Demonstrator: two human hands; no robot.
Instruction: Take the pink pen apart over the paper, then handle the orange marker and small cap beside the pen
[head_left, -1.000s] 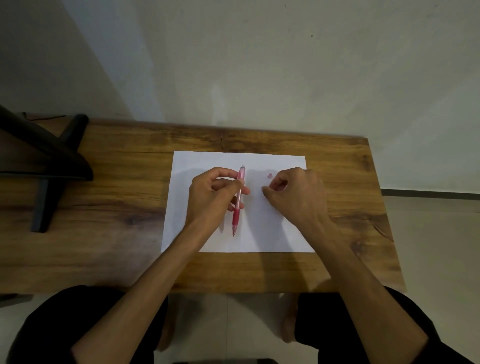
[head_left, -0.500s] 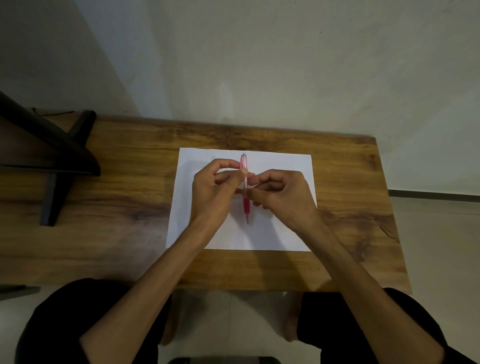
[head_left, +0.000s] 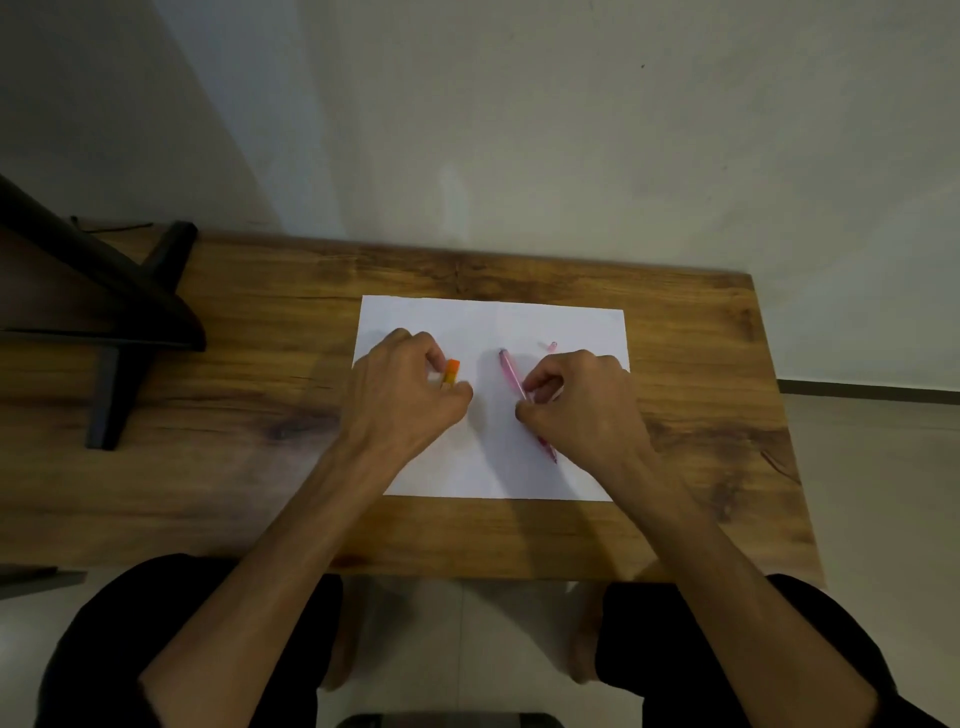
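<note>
A white sheet of paper (head_left: 467, 327) lies on a wooden table (head_left: 260, 467). My right hand (head_left: 587, 405) pinches a pink pen (head_left: 511, 374) that slants across the sheet, its upper end pointing away from me and its lower tip showing under my wrist. My left hand (head_left: 405, 389) has curled fingers that pinch a small orange piece (head_left: 451, 372) at the sheet's left part. A tiny pink part (head_left: 551, 345) lies loose on the paper just beyond my right hand. The hands are apart, with bare paper between them.
A black stand with slanted legs (head_left: 124, 322) sits on the table's left side. A pale wall rises behind the table. My knees in dark clothing and a tiled floor (head_left: 467, 649) show below the front edge.
The pen was in my left hand and both hands met at it. Now my right hand has the pen, and my left has drawn away to the left with an orange piece.
</note>
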